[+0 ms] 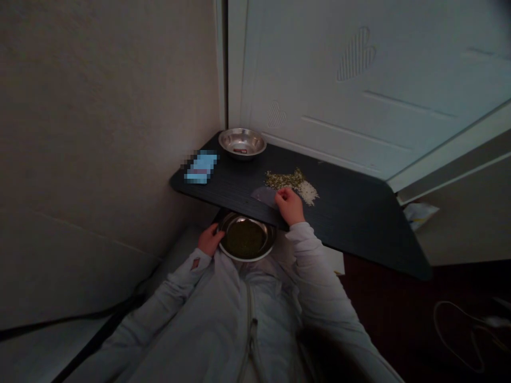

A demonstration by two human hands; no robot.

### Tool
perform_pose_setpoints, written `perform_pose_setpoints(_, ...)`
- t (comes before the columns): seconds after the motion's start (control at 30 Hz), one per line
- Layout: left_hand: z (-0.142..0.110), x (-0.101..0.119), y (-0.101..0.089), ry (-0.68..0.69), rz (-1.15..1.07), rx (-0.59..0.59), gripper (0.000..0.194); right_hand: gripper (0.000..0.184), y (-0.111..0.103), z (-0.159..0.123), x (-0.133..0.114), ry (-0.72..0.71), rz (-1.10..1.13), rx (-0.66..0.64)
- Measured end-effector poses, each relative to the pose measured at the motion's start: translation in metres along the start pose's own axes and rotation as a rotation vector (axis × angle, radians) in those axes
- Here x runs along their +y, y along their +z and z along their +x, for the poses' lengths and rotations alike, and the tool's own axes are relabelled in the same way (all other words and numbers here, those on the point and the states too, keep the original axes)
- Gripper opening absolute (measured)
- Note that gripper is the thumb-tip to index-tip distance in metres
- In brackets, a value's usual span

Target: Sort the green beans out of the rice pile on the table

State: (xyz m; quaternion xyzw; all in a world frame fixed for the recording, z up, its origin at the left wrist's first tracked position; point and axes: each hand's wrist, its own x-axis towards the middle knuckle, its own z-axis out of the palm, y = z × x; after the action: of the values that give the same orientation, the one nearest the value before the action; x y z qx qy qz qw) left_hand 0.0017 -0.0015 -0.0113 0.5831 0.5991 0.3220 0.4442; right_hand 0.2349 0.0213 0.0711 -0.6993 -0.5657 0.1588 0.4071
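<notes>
My left hand grips the left rim of a metal bowl, held just below the table's front edge at my lap. Dark green beans, probably mung beans, cover its bottom. Over the table my right hand is closed, its thumb and fingers pinching the right end of a thin translucent plastic piece lying nearly flat. Just beyond it are a spread of small greenish beans and, to the right, a heap of white rice-like grains. The two piles touch.
A second metal bowl with a label inside stands at the back left of the black table. A phone-like blurred blue item lies left of it. Walls close in left and behind. A white cable lies at lower right.
</notes>
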Motion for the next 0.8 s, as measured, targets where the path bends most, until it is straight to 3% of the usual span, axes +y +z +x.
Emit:
perform_pose_setpoints(0.4,-0.004,0.003,-0.001,-0.009,-0.018,0.067,0.032,0.017,0.011,-0.004,-0.01,-0.098,0.037,-0.112)
perform_pose_setpoints(0.8,-0.004,0.007,-0.002,-0.027,-0.012,0.072,0.032,0.015,0.007,-0.009,-0.01,-0.123,0.12,-0.361)
